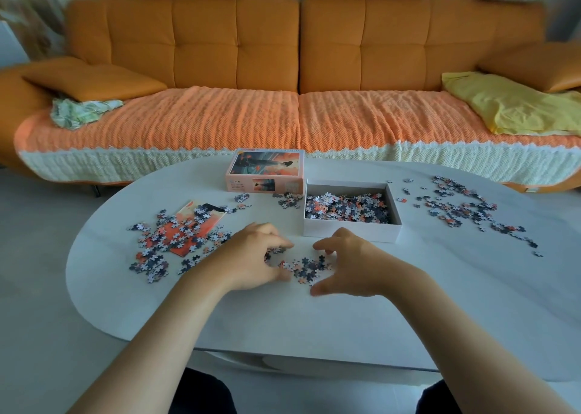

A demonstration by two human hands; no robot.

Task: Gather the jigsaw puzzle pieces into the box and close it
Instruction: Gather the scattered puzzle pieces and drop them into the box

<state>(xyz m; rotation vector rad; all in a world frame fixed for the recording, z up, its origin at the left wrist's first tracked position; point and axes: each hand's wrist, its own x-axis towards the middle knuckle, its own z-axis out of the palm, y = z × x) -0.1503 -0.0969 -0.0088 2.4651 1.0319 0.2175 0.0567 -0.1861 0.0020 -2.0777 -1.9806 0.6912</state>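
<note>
Left hand [256, 253]: fingers curled, cupping small pile of grey-orange jigsaw pieces [306, 269].
Right hand [342, 261]: spread wide, bracketing same pile.
White open cardboard box [350, 233]: partly filled.

Box [352, 225]: you have a white open tray, upright, partly filled with mixed orange, grey and white pieces.
Lid [265, 170]: your pink lid with the picture on top lies flat, just left of the box and behind it, off the box.
Near pile [306, 267]: a small heap sits in front of the box.
Left pile [176, 240]: pieces spread well left of the box.
Right pile [465, 209]: pieces scattered right of the box.
</note>
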